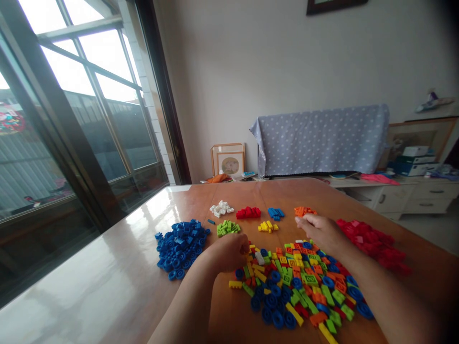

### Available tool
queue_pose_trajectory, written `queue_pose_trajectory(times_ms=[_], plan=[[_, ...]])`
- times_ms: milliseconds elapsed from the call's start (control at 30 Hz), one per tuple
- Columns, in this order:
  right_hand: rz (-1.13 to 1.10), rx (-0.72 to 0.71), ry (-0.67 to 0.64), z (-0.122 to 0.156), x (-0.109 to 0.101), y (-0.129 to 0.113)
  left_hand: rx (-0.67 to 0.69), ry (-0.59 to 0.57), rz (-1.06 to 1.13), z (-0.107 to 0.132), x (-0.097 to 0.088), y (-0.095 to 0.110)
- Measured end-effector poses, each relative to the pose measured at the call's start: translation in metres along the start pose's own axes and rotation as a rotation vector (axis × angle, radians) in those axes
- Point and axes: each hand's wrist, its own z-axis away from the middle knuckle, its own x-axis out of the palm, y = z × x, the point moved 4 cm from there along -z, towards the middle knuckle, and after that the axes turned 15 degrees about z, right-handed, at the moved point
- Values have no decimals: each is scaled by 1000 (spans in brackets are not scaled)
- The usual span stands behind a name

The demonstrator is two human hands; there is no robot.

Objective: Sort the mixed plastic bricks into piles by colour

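My left hand (pixel 233 252) is at the left edge of a mixed heap of toy building bricks (pixel 304 277), fingers curled downward; anything between them is hidden. Over the heap's far right side reaches my right hand (pixel 319 230), closed, with its fingertips just in front of a small pile of orange bricks (pixel 304 210). Whether it holds a brick I cannot make out. Light green bricks (pixel 228 228) lie just beyond my left hand. Yellow bricks (pixel 268 227) sit between the two hands, a little farther off.
Farther back are white bricks (pixel 221 208), red bricks (pixel 248 213) and light blue bricks (pixel 276 213). A large dark blue pile (pixel 182 248) stands left, a large red pile (pixel 373 241) right. All rest on a glossy wooden table (pixel 118 267). Glass doors (pixel 96 105) are at the left.
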Motion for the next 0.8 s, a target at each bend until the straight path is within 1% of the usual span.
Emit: queue_pose_trajectory(times_ms=[133, 233, 367, 433, 500, 600, 700, 800], plan=[[-33, -20, -6, 2, -1, -5, 6, -10, 22, -1, 3, -2], [-55, -22, -10, 5, -2, -10, 24, 21, 66, -2, 2, -2], [-121, -76, -35, 12, 0, -28, 100, 177, 195, -7, -3, 0], [-192, -105, -83, 16, 6, -41, 136, 263, 322, -11, -4, 2], [-292, -96, -156, 22, 15, -54, 163, 315, 482, -15, -2, 6], [-430, -66, -268, 29, 29, -72, 195, 334, 689, -19, 5, 15], [-572, -96, -346, 33, 35, -88, 214, 328, 772, -21, 12, 24], [-628, -114, -346, 32, 32, -92, 219, 312, 818, -25, 16, 27]])
